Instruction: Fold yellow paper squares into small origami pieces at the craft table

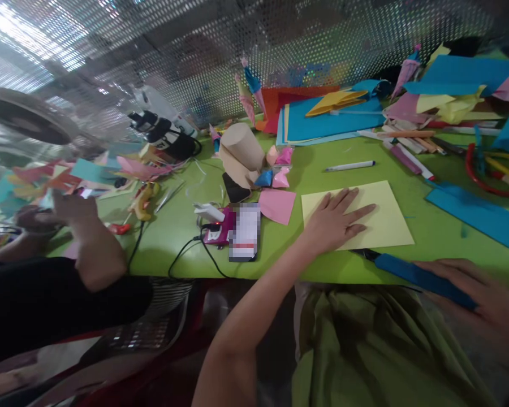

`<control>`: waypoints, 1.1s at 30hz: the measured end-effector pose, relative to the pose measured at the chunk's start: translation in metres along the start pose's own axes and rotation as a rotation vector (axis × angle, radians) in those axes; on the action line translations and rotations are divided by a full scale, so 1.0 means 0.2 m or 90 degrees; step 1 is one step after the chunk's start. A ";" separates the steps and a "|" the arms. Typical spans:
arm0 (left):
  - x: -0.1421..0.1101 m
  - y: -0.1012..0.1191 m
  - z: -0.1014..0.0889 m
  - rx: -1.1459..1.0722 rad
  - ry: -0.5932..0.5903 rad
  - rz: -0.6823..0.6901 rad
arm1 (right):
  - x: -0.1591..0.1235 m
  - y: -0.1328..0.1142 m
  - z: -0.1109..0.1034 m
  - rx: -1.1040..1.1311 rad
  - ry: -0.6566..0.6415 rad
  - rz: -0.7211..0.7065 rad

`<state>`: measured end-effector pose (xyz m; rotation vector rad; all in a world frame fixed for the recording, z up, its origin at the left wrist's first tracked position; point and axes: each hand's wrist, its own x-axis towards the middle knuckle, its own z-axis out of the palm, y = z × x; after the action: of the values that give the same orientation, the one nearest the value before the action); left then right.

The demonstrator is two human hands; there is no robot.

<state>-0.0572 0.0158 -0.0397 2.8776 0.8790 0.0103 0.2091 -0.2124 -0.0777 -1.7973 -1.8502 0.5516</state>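
My left hand (333,220) lies flat with its fingers spread on a pale yellow sheet (390,220), pressing it against the green table. At the table's front edge, my right hand (470,288) is wrapped around a long blue-handled tool (415,275). The tool's dark narrow tip points left and reaches close to the sheet's lower edge. Exactly what kind of tool it is cannot be made out. A white pen (350,166) rests beyond the yellow sheet, and a small pink sheet (277,206) lies to its left.
Left of my hands are a phone (245,232), a magenta power strip (220,229) with cables and a cardboard roll (242,148). A yellow glue gun (145,202) lies near a co-worker's arms (95,243). Coloured sheets (309,121), markers (407,161) and a blue strip (477,217) lie behind and right.
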 end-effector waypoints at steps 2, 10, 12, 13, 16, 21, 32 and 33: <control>0.00 0.00 0.01 0.001 0.001 0.000 | 0.04 -0.07 0.02 0.007 0.004 -0.017; 0.02 -0.06 -0.04 -0.066 -0.044 0.032 | 0.07 -0.11 0.07 -0.001 0.009 -0.026; 0.02 -0.11 -0.06 -0.083 -0.060 0.071 | 0.05 -0.08 0.08 -0.010 0.001 -0.021; 0.02 -0.13 -0.07 -0.083 -0.060 0.086 | 0.05 -0.06 0.09 -0.013 -0.001 -0.018; 0.00 -0.17 -0.06 -0.062 -0.034 0.101 | 0.03 -0.03 0.10 -0.014 -0.007 -0.008; -0.02 -0.15 -0.03 -0.035 -0.006 0.091 | 0.02 -0.04 0.10 -0.015 0.000 -0.027; -0.02 -0.14 -0.02 -0.023 0.005 0.087 | 0.07 -0.19 0.19 0.007 -0.041 -0.012; -0.02 -0.14 -0.01 -0.020 0.010 0.088 | 0.08 -0.20 0.20 0.003 -0.041 -0.012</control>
<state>-0.0766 0.0374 -0.0413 2.9060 0.6745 0.0592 0.1536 -0.1965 -0.0836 -1.7765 -1.9060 0.6131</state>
